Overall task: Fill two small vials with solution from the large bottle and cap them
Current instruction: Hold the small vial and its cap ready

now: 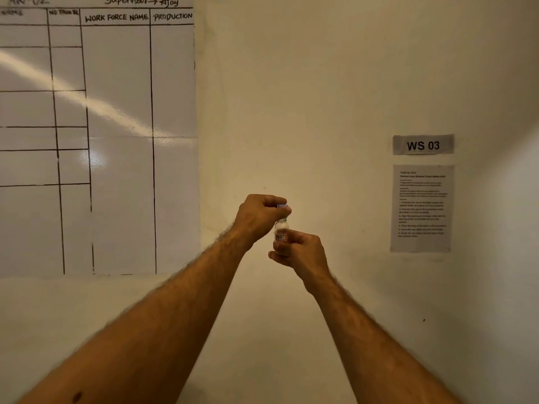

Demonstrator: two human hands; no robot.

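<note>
Hands met at centre frame: the right hand (302, 252) gripped a small vial (281, 230) upright from below, while the left hand (258, 215) pinched its blue cap (282, 206) above, before a wall (320, 97) bearing a whiteboard (116, 141), upper left.

Both arms outstretched, hands (281, 228) curled.
</note>
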